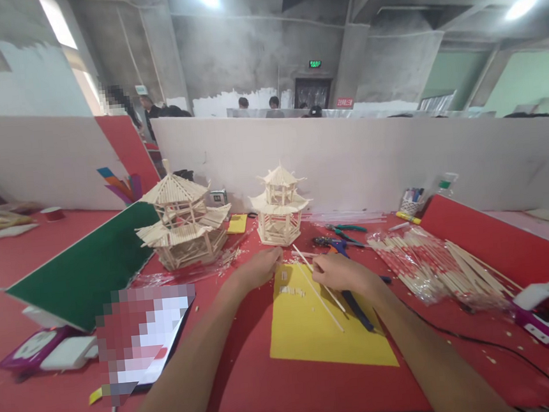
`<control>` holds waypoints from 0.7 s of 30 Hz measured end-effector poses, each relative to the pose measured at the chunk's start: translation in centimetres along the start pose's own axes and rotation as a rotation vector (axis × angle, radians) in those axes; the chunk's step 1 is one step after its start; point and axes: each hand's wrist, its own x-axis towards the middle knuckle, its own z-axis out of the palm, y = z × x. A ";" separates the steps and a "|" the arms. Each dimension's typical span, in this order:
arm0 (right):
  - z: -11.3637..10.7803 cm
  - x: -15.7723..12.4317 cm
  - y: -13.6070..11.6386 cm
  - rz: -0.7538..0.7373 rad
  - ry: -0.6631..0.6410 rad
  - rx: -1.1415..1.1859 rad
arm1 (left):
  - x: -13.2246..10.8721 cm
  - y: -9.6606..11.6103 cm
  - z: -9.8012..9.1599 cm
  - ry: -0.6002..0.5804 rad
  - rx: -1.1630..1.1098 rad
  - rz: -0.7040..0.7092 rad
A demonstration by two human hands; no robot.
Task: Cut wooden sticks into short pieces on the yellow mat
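Note:
My left hand [264, 268] is closed in a pinch at the top left corner of a yellow sheet [310, 337]; what its fingertips hold is hidden. My right hand [340, 272] is curled shut over the sheet's right part, and I cannot make out what it holds. Beside its fingers, a thin wooden stick [325, 305] slants across the sheet, and a second one shows partly under the fist. A dark blue tool handle [358, 312] lies below the right wrist. Short cut pieces [291, 290] of wood rest on the sheet. Just beyond stands a small stick pagoda [280, 224].
A larger stick pagoda [183, 230] stands at the left, behind a tablet [170, 327]. Green-handled pliers [348, 228] and a blue glue gun [338, 246] lie right of centre. Bagged sticks [424, 263], a cable [452, 335] and a purple power strip [540, 330] are farther right.

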 end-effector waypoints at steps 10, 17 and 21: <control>2.3 2.8 0.8 -0.234 0.275 1.064 | 0.2 1.0 -0.2 0.185 -0.373 0.040; 2.5 3.6 1.1 -0.276 0.472 1.272 | 1.2 2.9 -0.3 0.288 -0.726 0.063; 2.5 3.6 1.0 -0.284 0.483 1.244 | 1.4 3.1 0.0 0.342 -0.698 0.011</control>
